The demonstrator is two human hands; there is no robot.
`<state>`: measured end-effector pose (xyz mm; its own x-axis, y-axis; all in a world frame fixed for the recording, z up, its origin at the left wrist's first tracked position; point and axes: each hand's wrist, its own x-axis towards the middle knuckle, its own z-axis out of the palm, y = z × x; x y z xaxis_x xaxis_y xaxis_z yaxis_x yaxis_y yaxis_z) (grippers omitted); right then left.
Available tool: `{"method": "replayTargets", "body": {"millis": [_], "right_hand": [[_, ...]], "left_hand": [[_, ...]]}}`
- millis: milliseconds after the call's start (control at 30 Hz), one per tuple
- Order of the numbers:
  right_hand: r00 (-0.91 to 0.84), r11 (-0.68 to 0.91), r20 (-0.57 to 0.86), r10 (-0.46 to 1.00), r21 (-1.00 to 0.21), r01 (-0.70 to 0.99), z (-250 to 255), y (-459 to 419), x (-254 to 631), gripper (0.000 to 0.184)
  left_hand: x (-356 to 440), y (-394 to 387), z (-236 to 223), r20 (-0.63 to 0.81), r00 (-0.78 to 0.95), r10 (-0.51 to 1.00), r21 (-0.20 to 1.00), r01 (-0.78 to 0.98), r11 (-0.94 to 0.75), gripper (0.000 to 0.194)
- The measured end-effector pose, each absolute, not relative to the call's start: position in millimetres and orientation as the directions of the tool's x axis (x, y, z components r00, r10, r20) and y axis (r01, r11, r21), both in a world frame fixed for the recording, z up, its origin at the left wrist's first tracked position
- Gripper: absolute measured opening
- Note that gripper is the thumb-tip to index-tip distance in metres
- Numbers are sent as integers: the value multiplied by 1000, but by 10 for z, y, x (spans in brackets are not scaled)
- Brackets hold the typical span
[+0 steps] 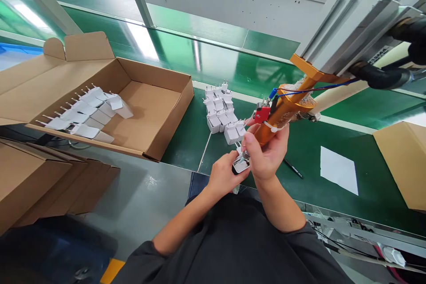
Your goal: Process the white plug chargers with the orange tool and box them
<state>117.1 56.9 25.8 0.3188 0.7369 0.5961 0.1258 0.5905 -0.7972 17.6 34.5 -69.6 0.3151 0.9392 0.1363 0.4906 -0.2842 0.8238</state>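
My left hand [223, 173] is closed around a white plug adapter [241, 165] just past the table's front edge. Wrapped round the orange shaft of a hanging tool [270, 129], my right hand [266, 155] holds its lower end against the adapter. A red switch with blue wires sits on the tool's side, and its upper end joins a silver metal arm. Behind my hands stands a cluster of white plug adapters [219, 108], with a pair [234, 131] closest to me. Part of the held adapter is hidden by my fingers.
On the left, an open cardboard box [156, 97] holds rows of white adapters [88, 113] with pins outward. Folded cardboard [40, 177] stands below it. To the right lie a black pen [293, 169], a white paper [338, 169] and a brown carton [404, 164].
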Motion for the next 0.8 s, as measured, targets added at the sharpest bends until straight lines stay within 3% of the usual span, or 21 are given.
{"method": "replayTargets", "body": {"millis": [100,233,400,500,600,700,800], "right_hand": [[313,573,557,769,-818,49,208,570,1272,30],[360,548,518,776,-836,21,150,545,1439,28],[416,540,499,760,-841,21,111,475,1655,21],[426,534,490,761,-845,17,79,430,1763,18],[431,521,485,761,-853,38,41,390,1835,18],[429,507,478,766,-860,53,8,363,1875,18],[430,512,480,764,-858,47,-13,351,1903,18]], "left_hand": [[84,429,-704,116,339,934,788,541,-294,33],[10,545,-652,32,388,921,846,480,-231,47],[123,634,-612,-49,377,925,936,339,-89,30],[153,651,-634,96,379,920,907,347,-237,30],[74,634,-611,260,466,846,758,445,-478,42],[-40,583,-558,269,563,782,637,504,-583,55],[-83,517,-569,304,561,770,576,536,-617,51]]}}
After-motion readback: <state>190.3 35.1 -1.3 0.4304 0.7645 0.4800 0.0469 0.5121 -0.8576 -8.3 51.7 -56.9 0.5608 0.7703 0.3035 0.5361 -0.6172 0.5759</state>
